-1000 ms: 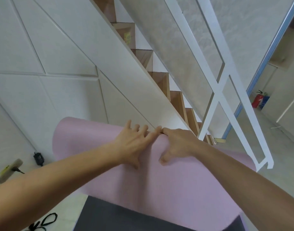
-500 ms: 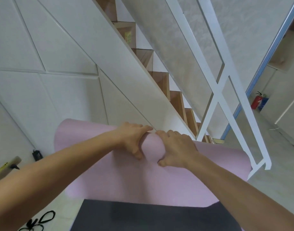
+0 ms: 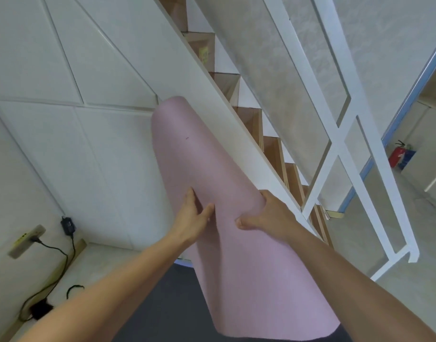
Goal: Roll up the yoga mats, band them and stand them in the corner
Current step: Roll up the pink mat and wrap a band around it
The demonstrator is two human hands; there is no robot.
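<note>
Pink mat (image 3: 226,193) roll upended before stair wall, lower end cut off by frame, dark mat (image 3: 162,304) half hidden beneath. My left hand (image 3: 191,218) and right hand (image 3: 266,215) clasp roll's sides, fingertips hidden behind.

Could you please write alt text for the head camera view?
Both hands, left hand and right hand, hold a loosely rolled pink yoga mat tilted up beside a white staircase. A dark mat lies on the floor beneath.
</note>
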